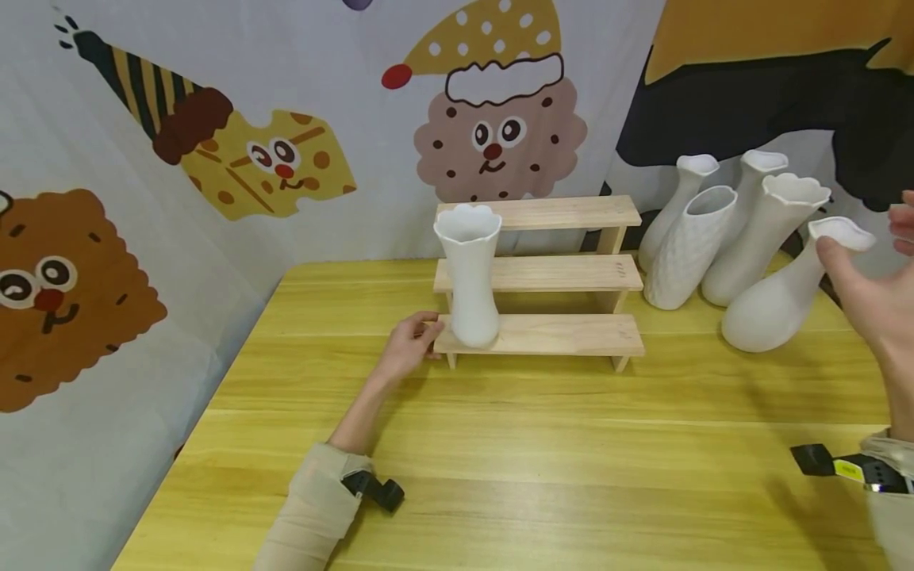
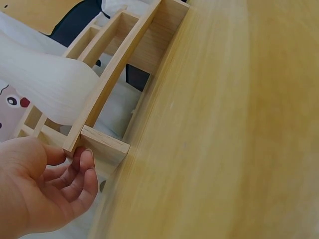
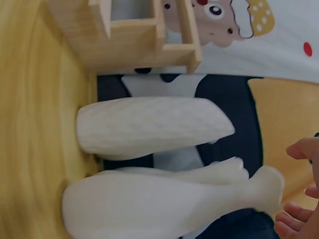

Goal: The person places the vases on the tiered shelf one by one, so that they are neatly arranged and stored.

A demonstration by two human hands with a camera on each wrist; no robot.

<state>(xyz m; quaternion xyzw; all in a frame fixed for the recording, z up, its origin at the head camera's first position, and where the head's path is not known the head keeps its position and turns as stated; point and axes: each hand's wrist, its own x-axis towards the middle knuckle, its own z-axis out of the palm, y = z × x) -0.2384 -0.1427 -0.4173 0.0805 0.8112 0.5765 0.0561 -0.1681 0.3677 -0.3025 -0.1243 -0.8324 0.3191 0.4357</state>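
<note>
A tall white vase (image 1: 473, 277) with a scalloped rim stands upright at the left end of the lowest step of a three-step wooden stand (image 1: 571, 335). My left hand (image 1: 407, 346) pinches the left end of that step; in the left wrist view the thumb lies on its edge and the fingers curl below. On the right, my right hand (image 1: 874, 305) is spread beside the neck of a round-bellied white vase (image 1: 767, 311). In the right wrist view the right hand (image 3: 301, 199) appears just past a vase mouth; whether it touches is unclear.
Several more white vases stand at the back right, among them a textured one (image 1: 691, 250) and one with a ruffled rim (image 1: 760, 238). A printed cloth (image 1: 357, 230) hangs behind the wooden table (image 1: 500, 476) and along its left side.
</note>
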